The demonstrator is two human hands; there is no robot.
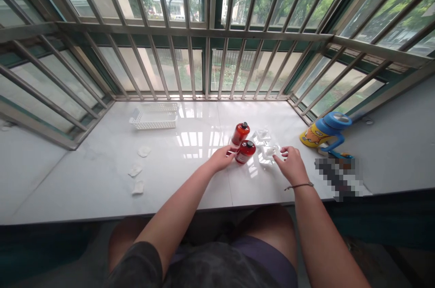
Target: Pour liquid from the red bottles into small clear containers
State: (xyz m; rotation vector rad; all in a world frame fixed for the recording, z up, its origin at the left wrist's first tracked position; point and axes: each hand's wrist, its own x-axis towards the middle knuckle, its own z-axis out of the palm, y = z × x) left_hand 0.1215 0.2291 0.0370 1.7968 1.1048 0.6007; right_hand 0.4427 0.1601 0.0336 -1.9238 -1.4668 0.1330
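Observation:
On the white marble-patterned sill, two red bottles with black caps stand close together. My left hand (222, 160) is closed at the left side of the front red bottle (245, 153), its thumb and fingers against it. The rear red bottle (241, 133) stands upright just behind. To the right lie small clear plastic containers; the nearer clear container (267, 160) has something white in it. My right hand (292, 164) hovers at its right edge, thumb and forefinger apart, with nothing visible between them. The farther clear container (262, 135) sits behind it.
Three thin white pieces, one of them a round white pad (144, 151), lie at the left. A white perforated basket (154, 120) rests at the back left. At the right are a blue-and-yellow bottle (317, 133) and a blurred item (338, 179). Metal bars (190, 32) enclose the sill.

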